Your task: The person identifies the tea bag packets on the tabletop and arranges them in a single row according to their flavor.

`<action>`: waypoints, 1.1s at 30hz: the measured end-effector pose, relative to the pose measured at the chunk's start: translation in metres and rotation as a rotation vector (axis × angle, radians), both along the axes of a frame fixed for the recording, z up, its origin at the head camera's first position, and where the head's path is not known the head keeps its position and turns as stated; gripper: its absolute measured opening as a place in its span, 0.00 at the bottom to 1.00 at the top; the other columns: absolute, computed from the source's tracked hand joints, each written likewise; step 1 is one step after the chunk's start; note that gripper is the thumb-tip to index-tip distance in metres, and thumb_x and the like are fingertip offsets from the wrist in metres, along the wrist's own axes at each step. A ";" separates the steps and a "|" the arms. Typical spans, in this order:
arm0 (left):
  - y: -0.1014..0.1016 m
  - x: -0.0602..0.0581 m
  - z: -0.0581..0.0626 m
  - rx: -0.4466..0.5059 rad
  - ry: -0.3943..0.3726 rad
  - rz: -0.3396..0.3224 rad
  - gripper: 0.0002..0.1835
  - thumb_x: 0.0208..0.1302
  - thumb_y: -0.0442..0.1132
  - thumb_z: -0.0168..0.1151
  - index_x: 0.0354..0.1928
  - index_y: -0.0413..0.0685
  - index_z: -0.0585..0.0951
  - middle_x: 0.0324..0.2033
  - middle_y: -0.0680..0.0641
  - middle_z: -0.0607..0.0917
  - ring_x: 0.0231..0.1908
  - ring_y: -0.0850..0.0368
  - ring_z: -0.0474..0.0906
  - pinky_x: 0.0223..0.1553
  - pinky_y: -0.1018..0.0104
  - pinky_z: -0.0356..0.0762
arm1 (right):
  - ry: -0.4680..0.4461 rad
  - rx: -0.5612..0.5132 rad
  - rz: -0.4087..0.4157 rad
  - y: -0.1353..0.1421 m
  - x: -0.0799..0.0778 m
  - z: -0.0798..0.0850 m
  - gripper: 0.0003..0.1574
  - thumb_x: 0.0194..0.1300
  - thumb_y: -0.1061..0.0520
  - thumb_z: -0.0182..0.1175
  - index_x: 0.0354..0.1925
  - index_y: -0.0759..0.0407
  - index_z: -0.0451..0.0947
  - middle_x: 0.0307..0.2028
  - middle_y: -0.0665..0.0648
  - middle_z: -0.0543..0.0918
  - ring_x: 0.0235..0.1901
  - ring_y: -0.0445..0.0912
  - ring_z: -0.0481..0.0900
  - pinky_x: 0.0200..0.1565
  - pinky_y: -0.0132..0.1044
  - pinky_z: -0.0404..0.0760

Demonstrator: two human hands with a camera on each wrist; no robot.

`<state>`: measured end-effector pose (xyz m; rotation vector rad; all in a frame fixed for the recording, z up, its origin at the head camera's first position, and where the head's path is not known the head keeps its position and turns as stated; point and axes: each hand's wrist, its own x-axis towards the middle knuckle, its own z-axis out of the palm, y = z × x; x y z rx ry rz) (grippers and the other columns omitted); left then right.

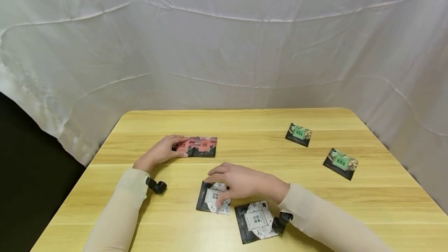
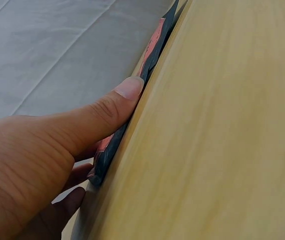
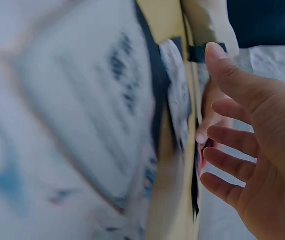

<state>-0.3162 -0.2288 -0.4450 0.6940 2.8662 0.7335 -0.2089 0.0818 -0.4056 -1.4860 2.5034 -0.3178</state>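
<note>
Head view: left of centre, your left hand (image 1: 163,150) gripped and partly hid a red packet (image 1: 183,147); lower centre, your relaxed, empty right hand (image 1: 241,181) obscured a white packet (image 1: 212,196).

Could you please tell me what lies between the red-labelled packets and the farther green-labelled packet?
In the head view, only bare wooden tabletop lies between the red-labelled packets and the farther green-labelled packet.

The tabletop (image 1: 252,123) looked like smooth wood, streaked with grain and softly glossy. The pale curtain (image 1: 224,49) was creased cloth with a satiny sheen. The red packets (image 1: 206,147), white packets (image 1: 256,219) and green packets (image 1: 340,162) seemed smooth plastic film, the wrist cameras (image 1: 160,187) hard plastic, the sleeves (image 1: 120,209) matt cloth.
</note>
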 end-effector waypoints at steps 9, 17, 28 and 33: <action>-0.001 0.003 -0.002 0.015 -0.006 -0.011 0.41 0.59 0.57 0.68 0.70 0.46 0.69 0.68 0.35 0.66 0.68 0.34 0.59 0.68 0.38 0.54 | 0.107 0.026 0.126 -0.002 0.011 -0.010 0.46 0.59 0.25 0.53 0.69 0.46 0.69 0.66 0.55 0.69 0.62 0.47 0.68 0.63 0.41 0.70; -0.001 0.004 -0.003 0.016 -0.004 -0.014 0.41 0.59 0.57 0.68 0.70 0.45 0.69 0.68 0.35 0.67 0.68 0.34 0.59 0.68 0.38 0.55 | 0.126 0.048 0.122 0.002 0.007 -0.011 0.41 0.62 0.29 0.56 0.69 0.44 0.69 0.67 0.51 0.70 0.63 0.46 0.68 0.64 0.41 0.70; -0.001 0.003 -0.001 0.014 0.004 -0.007 0.41 0.59 0.57 0.68 0.70 0.45 0.69 0.68 0.35 0.66 0.68 0.33 0.58 0.68 0.37 0.53 | 0.129 0.063 0.075 0.010 0.007 -0.003 0.28 0.70 0.53 0.61 0.66 0.48 0.73 0.65 0.49 0.73 0.60 0.43 0.71 0.61 0.33 0.71; 0.000 0.001 0.000 0.013 0.008 -0.005 0.41 0.59 0.57 0.68 0.70 0.45 0.69 0.68 0.35 0.66 0.68 0.34 0.58 0.68 0.38 0.53 | 0.122 0.049 0.044 0.012 0.005 -0.002 0.25 0.71 0.51 0.59 0.64 0.51 0.75 0.62 0.51 0.76 0.61 0.44 0.73 0.62 0.36 0.72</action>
